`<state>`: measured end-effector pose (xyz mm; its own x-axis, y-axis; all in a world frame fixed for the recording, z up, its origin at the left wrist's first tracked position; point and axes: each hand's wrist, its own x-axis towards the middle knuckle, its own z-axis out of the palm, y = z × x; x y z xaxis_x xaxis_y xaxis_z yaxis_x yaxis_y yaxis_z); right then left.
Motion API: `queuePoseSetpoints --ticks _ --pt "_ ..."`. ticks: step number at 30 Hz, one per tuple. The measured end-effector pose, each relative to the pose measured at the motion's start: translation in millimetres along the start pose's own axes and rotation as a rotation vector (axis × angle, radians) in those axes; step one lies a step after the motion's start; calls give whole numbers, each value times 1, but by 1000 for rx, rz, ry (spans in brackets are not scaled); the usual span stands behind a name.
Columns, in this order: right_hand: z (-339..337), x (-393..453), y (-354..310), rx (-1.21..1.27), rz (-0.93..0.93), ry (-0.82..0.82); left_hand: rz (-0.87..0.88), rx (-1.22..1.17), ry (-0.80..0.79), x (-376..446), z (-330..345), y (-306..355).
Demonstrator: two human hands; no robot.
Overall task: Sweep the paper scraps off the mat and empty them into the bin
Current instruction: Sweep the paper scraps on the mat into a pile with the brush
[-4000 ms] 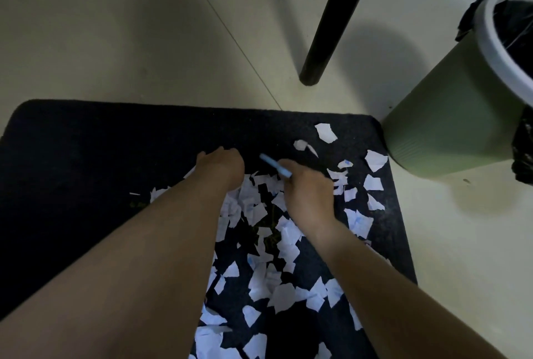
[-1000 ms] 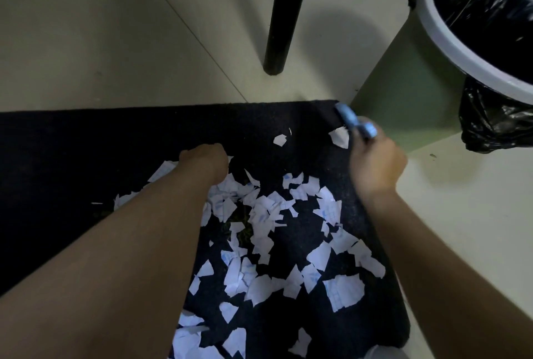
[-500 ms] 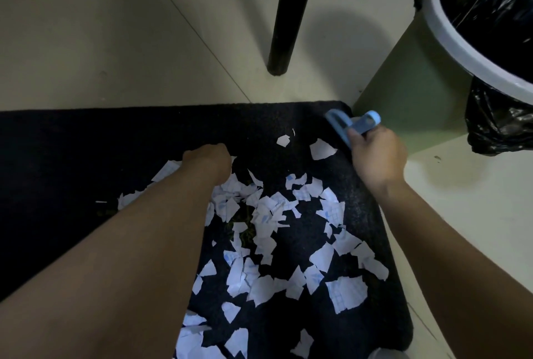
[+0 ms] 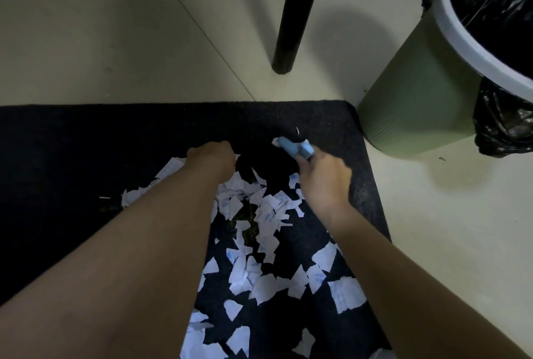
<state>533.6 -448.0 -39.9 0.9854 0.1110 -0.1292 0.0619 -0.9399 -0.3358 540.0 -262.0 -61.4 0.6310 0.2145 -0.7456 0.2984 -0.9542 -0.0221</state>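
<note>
Right hand fingers curled round a small blue brush, its head low over the far part of the black mat, a white bit at its tip; left hand knuckles-up on the mat at the far edge of the scrap pile, fingers tucked under and hidden; can't tell if they hold anything; paper scraps white with faint blue marks, torn irregular, spread on the mat from between the hands down to the near frame edge, densest between the forearms; some lie under the left forearm; green bin with white rim and black liner stands on the floor just beyond the mat's far right corner, cut by the right frame edge; black furniture leg on the floor behind the mat; light is dim, brush shape is blurred.
</note>
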Motion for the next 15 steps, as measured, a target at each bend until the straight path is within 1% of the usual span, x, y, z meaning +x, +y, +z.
queuePoseSetpoints --ticks 1,3,5,7,9,11,15 --pt "-1 -5 -4 20 -16 -10 6 1 11 -1 1 0" --pt "-9 -5 -8 77 27 25 11 -1 33 -1 4 -2" --pt "-20 9 -8 115 103 131 10 -10 36 -1 4 -2" --pt "-28 29 -6 113 123 202 11 -19 34 -1 4 -2" --pt "-26 43 -4 56 114 182 14 -17 40 -1 4 -1" --pt "-15 44 -4 19 96 115 14 -13 42 -1 3 -1" --pt "9 9 -19 60 33 6 19 -16 44 -1 3 -3"
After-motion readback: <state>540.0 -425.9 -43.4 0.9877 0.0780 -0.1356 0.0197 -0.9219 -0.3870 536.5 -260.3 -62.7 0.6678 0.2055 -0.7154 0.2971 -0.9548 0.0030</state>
